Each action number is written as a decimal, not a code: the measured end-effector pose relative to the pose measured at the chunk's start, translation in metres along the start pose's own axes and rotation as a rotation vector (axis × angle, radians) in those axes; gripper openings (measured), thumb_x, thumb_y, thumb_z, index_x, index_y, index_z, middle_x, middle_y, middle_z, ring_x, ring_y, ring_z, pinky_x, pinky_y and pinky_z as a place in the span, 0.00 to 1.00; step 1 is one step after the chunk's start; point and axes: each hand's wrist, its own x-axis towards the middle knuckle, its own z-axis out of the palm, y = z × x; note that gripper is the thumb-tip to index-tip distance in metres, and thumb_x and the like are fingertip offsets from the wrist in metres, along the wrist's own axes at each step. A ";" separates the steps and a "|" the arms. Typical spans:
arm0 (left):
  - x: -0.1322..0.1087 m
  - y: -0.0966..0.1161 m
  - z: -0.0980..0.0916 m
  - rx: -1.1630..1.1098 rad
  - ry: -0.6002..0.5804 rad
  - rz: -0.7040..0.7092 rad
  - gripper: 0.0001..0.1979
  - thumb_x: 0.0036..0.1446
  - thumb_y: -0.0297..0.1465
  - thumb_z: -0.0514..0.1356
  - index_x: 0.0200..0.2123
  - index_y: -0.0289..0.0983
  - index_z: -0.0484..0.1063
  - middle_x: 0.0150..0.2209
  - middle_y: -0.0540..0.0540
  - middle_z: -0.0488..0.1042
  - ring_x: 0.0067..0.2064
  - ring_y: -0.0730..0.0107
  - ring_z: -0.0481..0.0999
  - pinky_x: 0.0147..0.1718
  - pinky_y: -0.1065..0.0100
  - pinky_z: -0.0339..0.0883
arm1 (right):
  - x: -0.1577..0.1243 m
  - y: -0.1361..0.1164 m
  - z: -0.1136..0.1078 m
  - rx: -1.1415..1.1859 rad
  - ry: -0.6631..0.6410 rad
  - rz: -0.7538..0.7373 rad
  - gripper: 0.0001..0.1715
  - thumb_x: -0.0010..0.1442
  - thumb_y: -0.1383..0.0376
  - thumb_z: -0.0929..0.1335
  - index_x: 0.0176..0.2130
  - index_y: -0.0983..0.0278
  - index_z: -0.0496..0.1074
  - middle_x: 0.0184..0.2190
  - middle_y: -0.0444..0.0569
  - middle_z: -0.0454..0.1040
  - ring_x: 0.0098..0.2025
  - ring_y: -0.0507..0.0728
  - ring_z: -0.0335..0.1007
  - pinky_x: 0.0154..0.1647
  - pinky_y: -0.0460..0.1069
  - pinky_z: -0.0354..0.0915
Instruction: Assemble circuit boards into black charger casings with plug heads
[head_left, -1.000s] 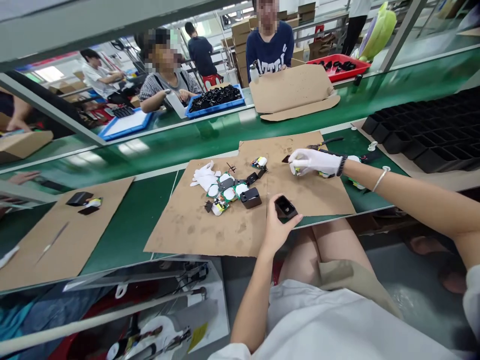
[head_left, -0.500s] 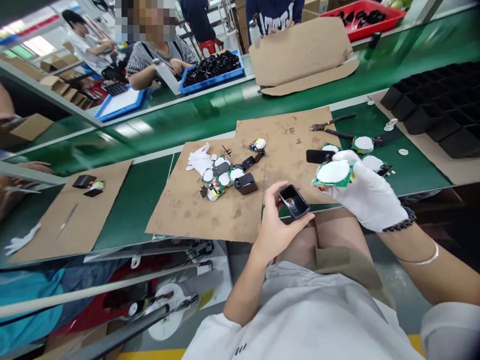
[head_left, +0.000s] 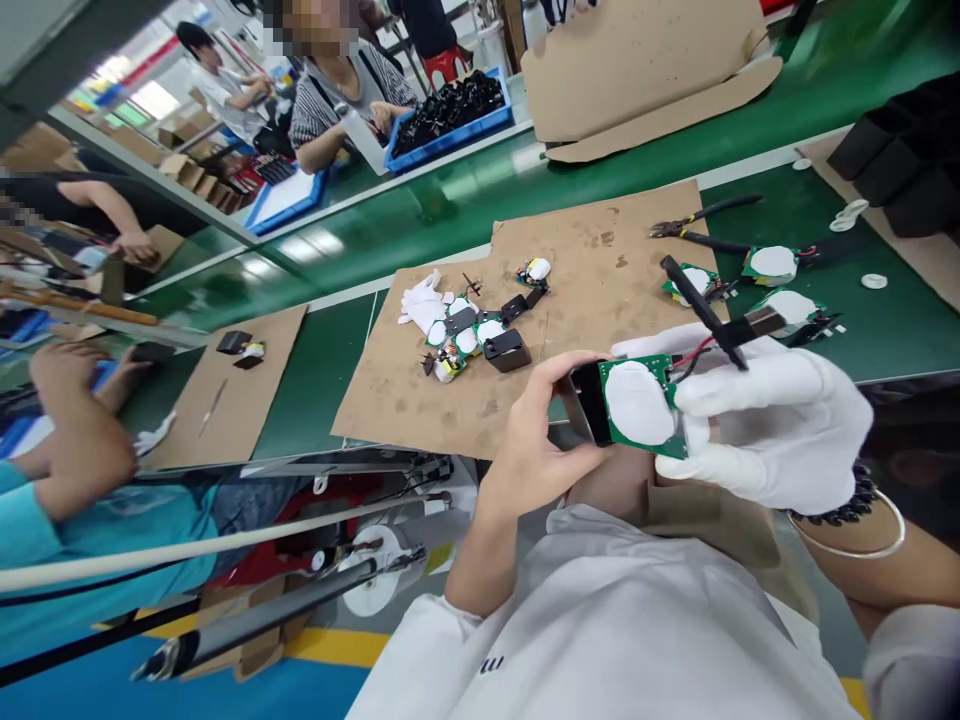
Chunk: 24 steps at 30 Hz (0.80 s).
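Observation:
My bare left hand (head_left: 531,432) is closed round a black plastic case (head_left: 583,405), its open end turned to the right. In my white-gloved right hand (head_left: 772,415) a green circuit board (head_left: 641,405) with a round white pad is pinched by its edge. The board's left end is at the mouth of the case, and part of it seems to sit inside. Red and black wires run from the board to a black plug piece (head_left: 709,315) lying across my gloved fingers. More circuit boards (head_left: 772,265) with white pads lie just beyond my right hand.
On the cardboard sheet (head_left: 420,405) are several boards, a black case (head_left: 507,350) and a white glove (head_left: 422,303). Pliers (head_left: 694,228) lie farther back. Black bins (head_left: 900,165) stand at right. Co-workers sit at left and across the bench, one by a blue tray (head_left: 450,135).
The board has moved left in my right hand, from beside the case to its mouth. My left hand has tilted the case's opening toward the board. The view has shifted slightly.

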 end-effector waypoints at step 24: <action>0.006 -0.001 -0.012 0.097 -0.082 0.165 0.30 0.61 0.33 0.65 0.64 0.42 0.59 0.60 0.41 0.72 0.63 0.55 0.73 0.63 0.59 0.68 | -0.003 0.029 -0.004 -0.033 -0.116 -0.240 0.27 0.50 0.70 0.80 0.48 0.50 0.79 0.41 0.43 0.82 0.43 0.56 0.81 0.41 0.48 0.78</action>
